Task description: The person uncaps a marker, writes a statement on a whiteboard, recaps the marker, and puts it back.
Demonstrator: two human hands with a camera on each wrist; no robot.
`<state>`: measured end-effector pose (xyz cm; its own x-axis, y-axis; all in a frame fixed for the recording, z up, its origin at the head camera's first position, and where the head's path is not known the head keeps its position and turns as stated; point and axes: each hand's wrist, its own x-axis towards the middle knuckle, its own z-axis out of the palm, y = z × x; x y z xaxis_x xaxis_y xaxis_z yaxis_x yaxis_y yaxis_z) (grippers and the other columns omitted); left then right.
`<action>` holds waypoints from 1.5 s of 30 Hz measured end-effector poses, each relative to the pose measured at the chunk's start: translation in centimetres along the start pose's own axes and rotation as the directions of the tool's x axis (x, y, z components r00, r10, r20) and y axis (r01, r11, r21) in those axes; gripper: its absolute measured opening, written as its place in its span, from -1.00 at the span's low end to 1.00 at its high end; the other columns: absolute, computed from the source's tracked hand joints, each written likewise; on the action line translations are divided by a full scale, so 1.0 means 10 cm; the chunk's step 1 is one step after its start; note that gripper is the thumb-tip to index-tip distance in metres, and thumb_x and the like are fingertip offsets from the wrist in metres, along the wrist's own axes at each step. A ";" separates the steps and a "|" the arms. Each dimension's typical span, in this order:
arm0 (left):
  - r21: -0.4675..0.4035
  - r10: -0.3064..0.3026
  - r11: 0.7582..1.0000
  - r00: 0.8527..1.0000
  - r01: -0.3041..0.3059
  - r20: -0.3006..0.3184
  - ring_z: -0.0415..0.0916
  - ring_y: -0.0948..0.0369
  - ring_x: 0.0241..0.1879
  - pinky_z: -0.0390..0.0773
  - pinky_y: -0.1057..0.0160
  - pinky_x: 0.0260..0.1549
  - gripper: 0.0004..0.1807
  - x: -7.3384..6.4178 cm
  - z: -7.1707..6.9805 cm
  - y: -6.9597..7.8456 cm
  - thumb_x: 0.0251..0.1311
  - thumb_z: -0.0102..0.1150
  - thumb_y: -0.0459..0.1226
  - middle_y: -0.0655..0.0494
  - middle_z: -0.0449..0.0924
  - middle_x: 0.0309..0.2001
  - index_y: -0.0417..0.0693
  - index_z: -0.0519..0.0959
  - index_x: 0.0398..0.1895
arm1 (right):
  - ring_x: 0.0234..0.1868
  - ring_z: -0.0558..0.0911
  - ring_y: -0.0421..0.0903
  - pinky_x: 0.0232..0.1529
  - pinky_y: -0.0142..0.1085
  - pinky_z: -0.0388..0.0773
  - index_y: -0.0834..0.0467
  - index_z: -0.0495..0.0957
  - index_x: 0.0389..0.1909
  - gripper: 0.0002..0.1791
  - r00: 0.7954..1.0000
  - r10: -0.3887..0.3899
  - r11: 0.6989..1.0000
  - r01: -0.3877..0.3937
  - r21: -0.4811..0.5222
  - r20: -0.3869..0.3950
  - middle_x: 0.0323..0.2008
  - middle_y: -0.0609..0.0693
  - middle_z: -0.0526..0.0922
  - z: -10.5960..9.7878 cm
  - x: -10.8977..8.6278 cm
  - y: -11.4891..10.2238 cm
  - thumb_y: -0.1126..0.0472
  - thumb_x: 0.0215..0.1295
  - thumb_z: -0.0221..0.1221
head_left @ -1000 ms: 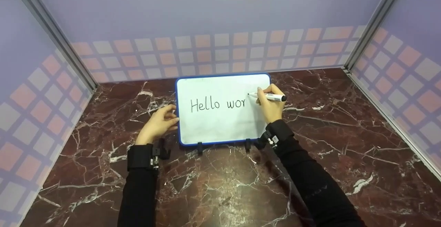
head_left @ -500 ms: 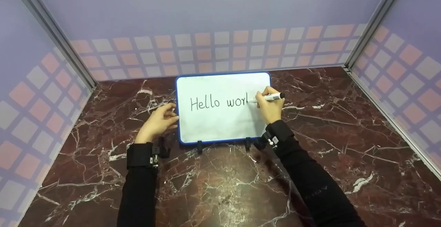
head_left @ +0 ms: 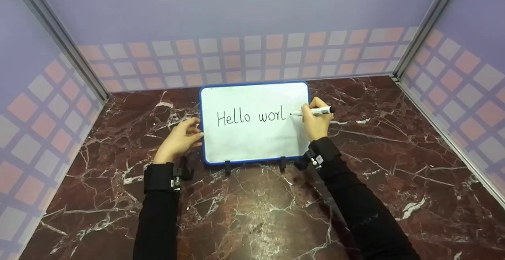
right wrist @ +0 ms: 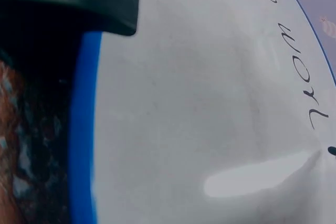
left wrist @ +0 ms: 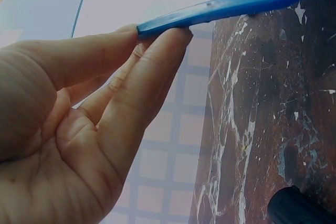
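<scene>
A small whiteboard (head_left: pixel 252 143) with a blue frame stands tilted back on the table, bearing the black handwriting "Hello worl" (head_left: pixel 252 116). My left hand (head_left: pixel 179 139) pinches its left edge; in the left wrist view the thumb and fingertips meet at the blue rim (left wrist: pixel 226 8). A white marker (head_left: pixel 322 110) with a black end is gripped in my right hand (head_left: pixel 317 124), its tip pointing left at the board just after the "l". In the right wrist view only the dark marker tip (right wrist: pixel 332 151) shows at the right border; the right hand is out of that view.
Two black clips (head_left: pixel 227 167) hold the board's lower edge, one larger in the right wrist view. Dark red marbled tabletop (head_left: pixel 252 220) surrounds the board. Purple walls with a checked band (head_left: pixel 252 60) enclose the back and sides.
The letter "l" has appeared after "wor". My right hand went down with the marker while drawing it, then shifted right. My left hand stays at the board's edge.
</scene>
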<state>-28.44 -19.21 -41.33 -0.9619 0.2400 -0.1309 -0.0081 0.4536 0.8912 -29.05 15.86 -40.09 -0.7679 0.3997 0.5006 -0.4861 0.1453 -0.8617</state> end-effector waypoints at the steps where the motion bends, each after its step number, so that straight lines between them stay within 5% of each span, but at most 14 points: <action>1: 0.001 0.000 1.000 1.000 0.000 0.001 0.46 -0.20 0.18 0.61 -0.02 0.17 -0.47 0.00 0.00 0.00 0.44 -0.07 -0.47 -0.47 0.35 0.23 -0.36 0.14 0.42 | -0.82 0.33 -0.35 -0.76 -0.57 0.15 0.15 0.14 -0.76 -0.57 1.000 -0.001 1.000 0.001 0.000 0.000 -0.86 -0.21 0.32 0.00 0.00 0.00 0.59 0.09 0.04; 13: 0.007 0.006 1.000 1.000 -0.006 -0.004 0.49 -0.17 0.14 0.63 -0.01 0.15 -0.51 0.00 0.01 0.01 0.43 -0.06 -0.48 -0.46 0.39 0.20 -0.37 0.19 0.39 | -0.80 0.39 -0.31 -0.75 -0.55 0.16 0.22 0.25 -0.77 -0.61 0.998 0.030 0.999 -0.028 -0.033 0.064 -0.85 -0.12 0.43 -0.01 -0.01 -0.01 0.55 0.15 0.11; 20: 0.014 0.001 1.000 1.000 -0.001 0.003 0.46 -0.21 0.18 0.63 0.02 0.15 -0.48 0.01 -0.01 0.00 0.44 -0.07 -0.47 -0.46 0.37 0.23 -0.35 0.16 0.42 | -0.81 0.38 -0.29 -0.74 -0.56 0.13 0.19 0.20 -0.77 -0.58 1.000 0.012 0.997 -0.012 -0.079 -0.004 -0.85 -0.13 0.40 -0.01 0.02 -0.02 0.54 0.15 0.10; 29: 0.032 0.006 0.999 1.000 -0.006 -0.004 0.50 -0.17 0.14 0.65 0.04 0.12 -0.48 0.01 -0.01 0.00 0.44 -0.07 -0.47 -0.44 0.40 0.20 -0.35 0.17 0.42 | -0.75 0.48 -0.17 -0.72 -0.54 0.30 0.28 0.29 -0.72 -0.63 0.999 0.038 0.999 -0.038 0.016 -0.017 -0.78 0.12 0.50 0.02 0.08 -0.02 0.49 0.23 0.17; 36: 0.009 0.011 1.000 1.000 -0.010 -0.004 0.45 -0.23 0.20 0.64 0.05 0.14 -0.46 0.01 -0.01 0.01 0.44 -0.07 -0.48 -0.48 0.35 0.24 -0.37 0.13 0.44 | -0.82 0.38 -0.26 -0.76 -0.52 0.13 0.11 0.21 -0.78 -0.56 0.999 0.040 0.995 -0.041 -0.096 -0.007 -0.86 -0.13 0.38 -0.03 0.11 0.22 0.50 0.15 0.12; 45: 0.011 0.004 1.000 1.000 -0.004 -0.003 0.45 -0.22 0.20 0.66 0.08 0.11 -0.44 0.01 -0.01 0.00 0.43 -0.06 -0.47 -0.48 0.35 0.24 -0.37 0.12 0.45 | -0.78 0.19 -0.39 -0.69 -0.57 0.05 0.19 0.12 -0.77 -0.59 0.999 0.013 0.993 -0.017 -0.113 -0.037 -0.82 -0.22 0.19 -0.07 0.03 -0.04 0.56 0.09 0.04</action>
<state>-28.57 -19.29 -41.35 -0.9628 0.2390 -0.1262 -0.0014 0.4625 0.8866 -28.82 16.57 -39.64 -0.7585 0.4346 0.4857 -0.4222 0.2400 -0.8742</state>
